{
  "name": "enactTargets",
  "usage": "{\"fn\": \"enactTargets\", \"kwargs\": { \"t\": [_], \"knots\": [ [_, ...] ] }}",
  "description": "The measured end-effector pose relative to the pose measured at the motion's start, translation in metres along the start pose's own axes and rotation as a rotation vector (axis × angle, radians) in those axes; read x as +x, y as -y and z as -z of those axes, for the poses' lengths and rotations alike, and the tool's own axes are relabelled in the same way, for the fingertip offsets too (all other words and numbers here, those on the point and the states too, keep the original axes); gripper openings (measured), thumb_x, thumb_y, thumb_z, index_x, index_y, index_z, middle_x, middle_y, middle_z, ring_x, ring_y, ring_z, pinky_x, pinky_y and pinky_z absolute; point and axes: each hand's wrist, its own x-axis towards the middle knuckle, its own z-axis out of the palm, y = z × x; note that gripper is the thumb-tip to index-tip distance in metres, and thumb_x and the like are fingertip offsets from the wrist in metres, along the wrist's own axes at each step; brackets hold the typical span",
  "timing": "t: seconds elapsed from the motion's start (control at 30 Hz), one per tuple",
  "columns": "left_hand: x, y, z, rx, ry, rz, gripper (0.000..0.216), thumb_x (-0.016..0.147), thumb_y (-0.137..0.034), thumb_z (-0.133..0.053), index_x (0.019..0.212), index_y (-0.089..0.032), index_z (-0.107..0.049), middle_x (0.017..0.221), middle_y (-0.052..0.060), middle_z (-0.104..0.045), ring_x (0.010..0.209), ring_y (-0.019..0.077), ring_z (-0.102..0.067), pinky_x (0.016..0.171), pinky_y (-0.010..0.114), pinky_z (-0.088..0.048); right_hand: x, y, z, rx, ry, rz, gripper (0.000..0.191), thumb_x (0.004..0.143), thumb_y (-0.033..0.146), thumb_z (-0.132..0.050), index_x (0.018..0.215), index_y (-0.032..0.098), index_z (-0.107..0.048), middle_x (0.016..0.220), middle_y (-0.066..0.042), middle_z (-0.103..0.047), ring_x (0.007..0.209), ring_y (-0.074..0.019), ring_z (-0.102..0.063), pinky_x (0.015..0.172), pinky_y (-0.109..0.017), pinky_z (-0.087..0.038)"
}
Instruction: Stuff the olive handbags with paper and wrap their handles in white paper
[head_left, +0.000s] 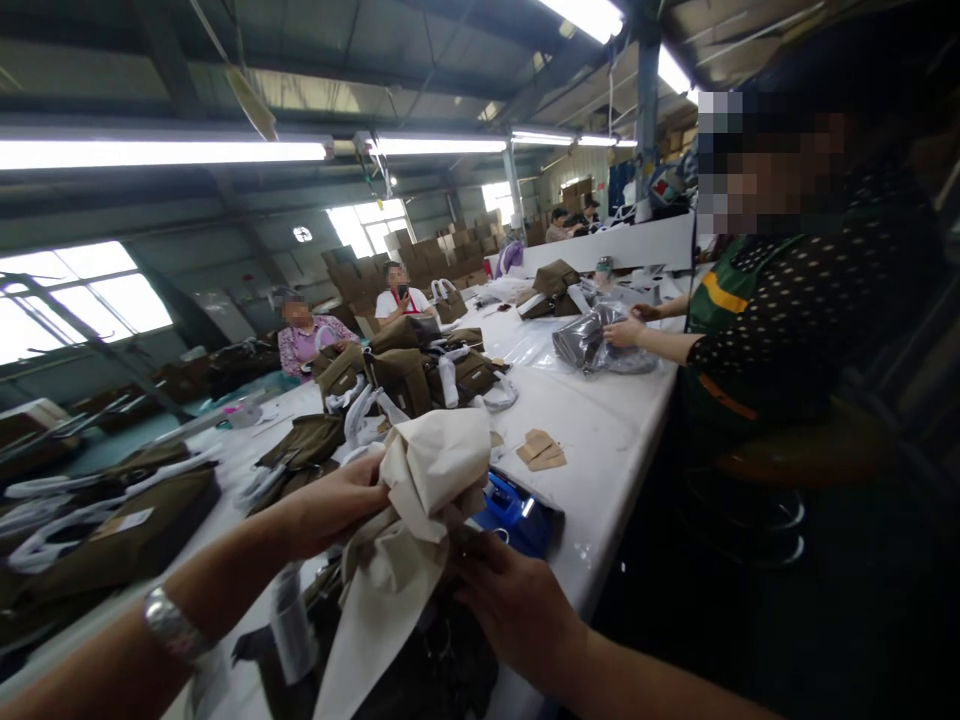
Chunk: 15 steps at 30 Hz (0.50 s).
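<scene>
My left hand (pixel 330 505) grips a bunched cream cloth bag (pixel 420 500) from the left, fingers closed on its folds. My right hand (pixel 510 600) holds the lower part of the same cloth from the right, over a dark bag (pixel 442 660) lying at the near edge of the white table (pixel 600 430). A metal watch (pixel 172 625) is on my left wrist. A blue object (pixel 514 510) lies just behind the cloth.
Several olive-brown handbags (pixel 405 375) with white-wrapped handles are piled along the table. Brown card tags (pixel 541 450) lie to the right. A person at right handles a plastic-wrapped bag (pixel 592 340). Other people sit at the far side. Cardboard boxes (pixel 420 255) are stacked behind.
</scene>
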Motion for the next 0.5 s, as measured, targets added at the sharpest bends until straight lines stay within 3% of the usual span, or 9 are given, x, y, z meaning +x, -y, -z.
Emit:
{"fn": "enactTargets", "kwargs": {
  "t": [0.17, 0.23, 0.37, 0.43, 0.5],
  "knots": [
    [-0.002, -0.004, -0.005, 0.008, 0.02, 0.069, 0.082, 0.074, -0.039, -0.085, 0.145, -0.021, -0.048, 0.127, 0.011, -0.071, 0.111, 0.0334, -0.069, 0.089, 0.035, -0.06, 0.0, 0.003, -0.01, 0.112, 0.09, 0.038, 0.04, 0.093, 0.017, -0.059, 0.132, 0.025, -0.062, 0.138, -0.009, -0.062, 0.119, -0.0295, -0.065, 0.097, -0.04, -0.057],
    [-0.002, -0.004, -0.006, 0.012, 0.013, 0.059, 0.083, 0.074, -0.038, -0.085, 0.146, -0.02, -0.048, 0.129, 0.011, -0.07, 0.116, 0.0322, -0.067, 0.091, 0.031, -0.059, 0.0, 0.01, -0.014, 0.158, 0.159, 0.023, 0.046, 0.091, 0.021, -0.064, 0.136, 0.027, -0.059, 0.136, -0.007, -0.064, 0.122, -0.0305, -0.063, 0.101, -0.041, -0.054],
    [-0.002, 0.003, -0.004, -0.003, 0.042, 0.023, 0.076, 0.078, -0.033, -0.082, 0.145, -0.02, -0.049, 0.131, 0.009, -0.069, 0.117, 0.0296, -0.066, 0.094, 0.031, -0.057, 0.004, 0.024, -0.019, 0.151, 0.293, -0.101, 0.067, 0.081, 0.039, -0.078, 0.142, 0.023, -0.054, 0.135, -0.012, -0.064, 0.118, -0.0366, -0.064, 0.101, -0.045, -0.052],
    [-0.003, 0.01, -0.001, -0.015, 0.059, 0.016, 0.07, 0.077, -0.03, -0.081, 0.141, -0.02, -0.053, 0.128, 0.009, -0.07, 0.111, 0.0279, -0.069, 0.091, 0.03, -0.058, 0.004, 0.024, -0.022, 0.142, 0.287, -0.065, 0.071, 0.078, 0.043, -0.08, 0.141, 0.022, -0.055, 0.133, -0.014, -0.064, 0.116, -0.0352, -0.065, 0.099, -0.041, -0.052],
    [-0.007, 0.015, 0.003, -0.008, 0.038, 0.002, 0.071, 0.073, -0.024, -0.08, 0.139, -0.021, -0.055, 0.125, 0.007, -0.071, 0.106, 0.0268, -0.071, 0.087, 0.029, -0.059, 0.0, 0.019, -0.027, 0.133, 0.262, 0.025, 0.058, 0.079, 0.045, -0.078, 0.13, 0.022, -0.063, 0.125, -0.011, -0.069, 0.111, -0.0315, -0.066, 0.095, -0.035, -0.053]
  ]
}}
